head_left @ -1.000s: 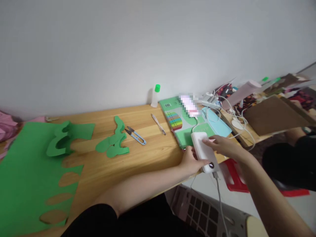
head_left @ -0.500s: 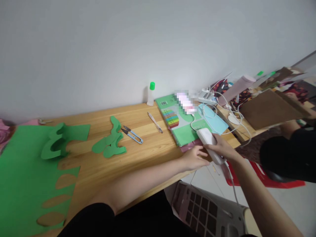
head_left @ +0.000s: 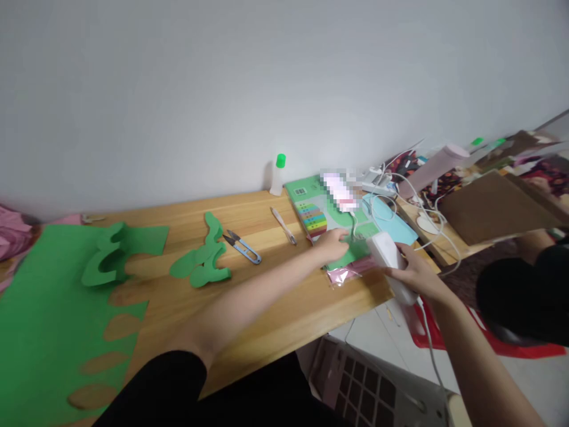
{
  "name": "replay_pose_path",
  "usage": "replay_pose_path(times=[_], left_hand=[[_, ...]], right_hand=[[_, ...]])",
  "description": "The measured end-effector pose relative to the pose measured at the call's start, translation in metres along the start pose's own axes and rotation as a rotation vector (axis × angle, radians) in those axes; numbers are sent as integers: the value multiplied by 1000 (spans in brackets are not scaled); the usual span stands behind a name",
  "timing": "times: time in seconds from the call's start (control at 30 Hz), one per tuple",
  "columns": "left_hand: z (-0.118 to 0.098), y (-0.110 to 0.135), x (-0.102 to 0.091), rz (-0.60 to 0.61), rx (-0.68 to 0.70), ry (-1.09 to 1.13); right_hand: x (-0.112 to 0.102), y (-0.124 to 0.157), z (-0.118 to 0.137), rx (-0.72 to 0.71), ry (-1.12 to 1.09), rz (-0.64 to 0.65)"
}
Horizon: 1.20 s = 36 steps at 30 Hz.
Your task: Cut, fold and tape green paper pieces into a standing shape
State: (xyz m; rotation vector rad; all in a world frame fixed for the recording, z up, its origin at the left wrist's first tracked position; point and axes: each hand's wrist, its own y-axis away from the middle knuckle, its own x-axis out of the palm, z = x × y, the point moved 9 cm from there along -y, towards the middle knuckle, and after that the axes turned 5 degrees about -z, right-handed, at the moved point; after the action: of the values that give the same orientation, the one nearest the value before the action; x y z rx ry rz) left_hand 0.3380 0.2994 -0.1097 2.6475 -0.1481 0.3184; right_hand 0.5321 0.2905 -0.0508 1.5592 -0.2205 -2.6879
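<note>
My right hand [head_left: 415, 273] is wrapped around a long white power strip [head_left: 387, 256], held tilted past the table's front edge, with a white cord leaving its lower end. My left hand [head_left: 331, 244] reaches over the lower part of a green booklet [head_left: 306, 188], its fingers partly stretched out and apart, holding nothing that I can see. Just beyond its fingertips runs a white charging cable [head_left: 354, 224], coming from a phone [head_left: 338, 191] with a lit, pixelated screen on the booklet. A pink sheet in clear wrap [head_left: 344, 274] sticks out below the booklet.
On the wooden table [head_left: 253, 314] lie thread snips [head_left: 244, 246], a pen [head_left: 283, 225], green cut pieces [head_left: 200, 261] and a large green sheet [head_left: 35, 320]. A green-capped glue bottle [head_left: 277, 177] stands by the wall. Rightward are cables, a blue sheet [head_left: 395, 219] and another person's sleeve [head_left: 511, 296].
My left hand has moved away from beside the power strip, up and left onto the booklet near the cable. My right hand keeps hold of the strip. The view has shifted slightly.
</note>
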Motion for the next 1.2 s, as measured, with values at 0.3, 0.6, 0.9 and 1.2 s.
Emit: replay_pose_path(times=[0.3, 0.6, 0.9, 1.2], left_hand=[[-6, -23, 30, 170, -89, 243], [-13, -29, 45, 193, -53, 336], [-31, -27, 47, 242, 32, 270], [-29, -37, 40, 281, 100, 143]], right_hand=[[2, -6, -4, 63, 34, -32], [16, -7, -24, 85, 76, -48], [19, -8, -12, 87, 57, -151], [25, -24, 4, 71, 108, -187]])
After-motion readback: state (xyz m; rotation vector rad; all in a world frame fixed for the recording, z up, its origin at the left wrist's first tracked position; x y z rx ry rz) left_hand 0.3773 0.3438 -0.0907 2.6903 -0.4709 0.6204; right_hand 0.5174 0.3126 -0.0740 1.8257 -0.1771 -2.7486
